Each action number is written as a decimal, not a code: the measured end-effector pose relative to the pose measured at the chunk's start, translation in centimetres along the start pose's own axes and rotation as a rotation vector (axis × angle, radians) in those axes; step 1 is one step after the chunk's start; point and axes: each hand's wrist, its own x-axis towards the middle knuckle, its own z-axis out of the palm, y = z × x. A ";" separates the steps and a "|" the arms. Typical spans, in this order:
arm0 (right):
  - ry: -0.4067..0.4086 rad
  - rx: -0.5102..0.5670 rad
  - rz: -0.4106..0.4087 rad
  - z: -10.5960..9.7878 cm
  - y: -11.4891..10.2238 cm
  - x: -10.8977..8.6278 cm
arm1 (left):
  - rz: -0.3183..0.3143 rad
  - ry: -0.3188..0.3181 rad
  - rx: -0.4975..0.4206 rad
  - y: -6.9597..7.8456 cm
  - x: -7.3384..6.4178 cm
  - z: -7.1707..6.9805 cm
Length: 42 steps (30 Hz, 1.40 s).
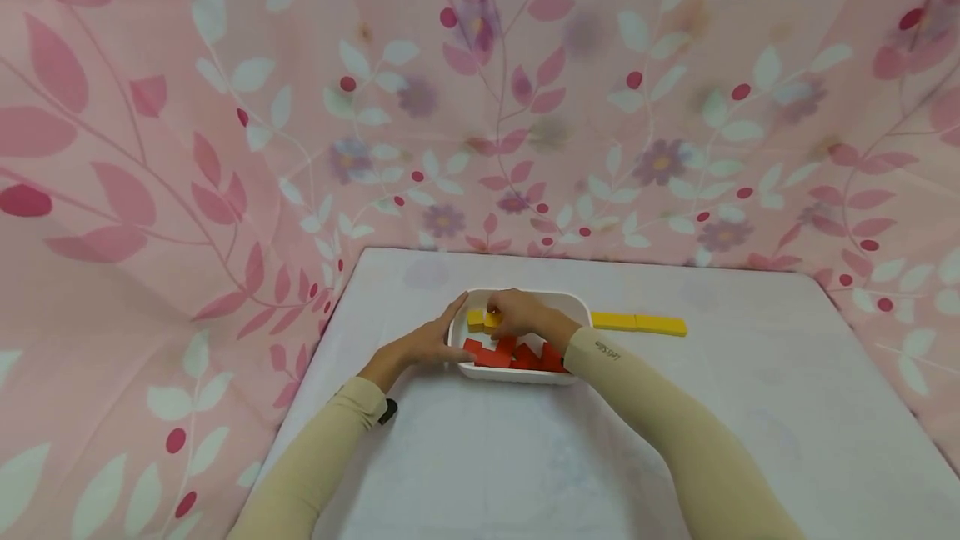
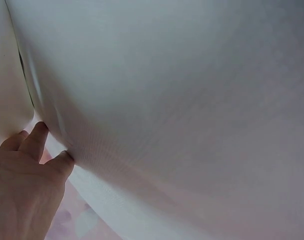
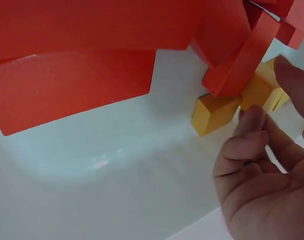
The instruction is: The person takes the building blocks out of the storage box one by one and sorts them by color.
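My left hand (image 1: 427, 342) rests against the left end of a white tub (image 1: 517, 375), its fingers fairly straight along the side. In the left wrist view the fingertips of the left hand (image 2: 29, 175) touch a pale surface. My right hand (image 1: 521, 312) reaches down into the tub. There its thumb and fingers pinch a yellow block (image 3: 256, 90); the fingers (image 3: 249, 132) partly cover it. Beside this lies another yellow block (image 3: 211, 115), also seen at the tub's left end. Several red blocks (image 1: 491, 357) lie jumbled along the tub's near side.
Right of the tub, yellow bars (image 1: 660, 325) lie end to end in a row on the white-covered table (image 1: 480, 457). A pink floral cloth (image 1: 480, 107) hangs behind the table and on both sides.
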 end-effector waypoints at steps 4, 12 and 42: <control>0.003 0.002 0.025 -0.1 0.0 -0.1 | 0.011 0.004 0.009 -0.3 0.2 0.0; -0.014 0.060 -0.001 -0.4 0.7 -0.1 | 0.007 -0.001 -0.003 -0.1 0.3 0.2; 0.178 0.288 -0.130 -5.0 4.7 -4.0 | -0.038 0.012 -0.010 -0.1 0.5 0.4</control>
